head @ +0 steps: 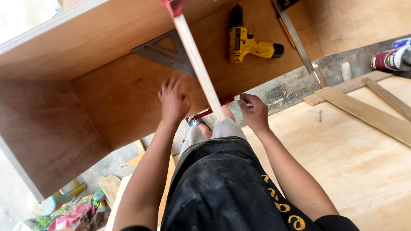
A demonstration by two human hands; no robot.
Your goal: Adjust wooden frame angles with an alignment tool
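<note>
Left hand [173,100] flat, fingers spread, pressing on plywood panel [128,98] just beside wood strip [199,66]. Right hand [253,112] curled shut near strip's lower end, grip contents unclear. Tip imo: keep strip snug against speed square [165,53], steady palm pressure. Drill [244,40] lying idle further up panel.

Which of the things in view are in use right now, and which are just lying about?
In use:
- wooden strip
- plywood cabinet, under the left hand
- right hand, at the strip's near end

Lying about:
- yellow drill
- metal speed square
- steel ruler
- loose boards
- spray can
</note>
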